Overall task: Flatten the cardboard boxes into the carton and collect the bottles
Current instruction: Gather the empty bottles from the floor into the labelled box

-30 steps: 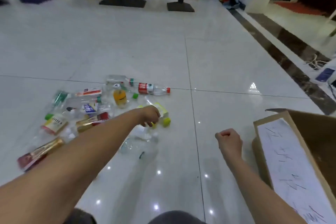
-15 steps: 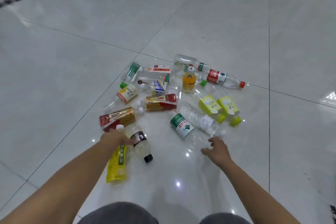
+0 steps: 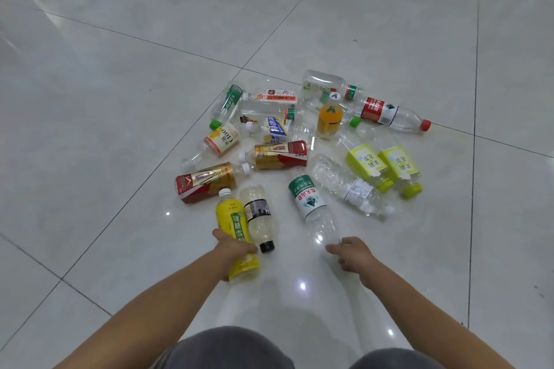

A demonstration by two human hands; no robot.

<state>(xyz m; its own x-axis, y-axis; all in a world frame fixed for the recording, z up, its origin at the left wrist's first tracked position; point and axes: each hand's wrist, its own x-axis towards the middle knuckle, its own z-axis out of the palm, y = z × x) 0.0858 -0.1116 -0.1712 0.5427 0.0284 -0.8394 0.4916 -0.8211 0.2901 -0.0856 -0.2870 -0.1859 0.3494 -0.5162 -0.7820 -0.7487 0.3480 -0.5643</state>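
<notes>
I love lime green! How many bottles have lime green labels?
2. They lie side by side on the floor, on the right: the left lime bottle and the right lime bottle touching it. Bottles overlap, so another may be hidden.

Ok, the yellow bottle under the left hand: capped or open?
Capped. The yellow bottle has a white cap seated on its neck at the far end; the left hand grips its body lower down.

About seventeen plastic bottles, among them one yellow bottle, two hands
</notes>
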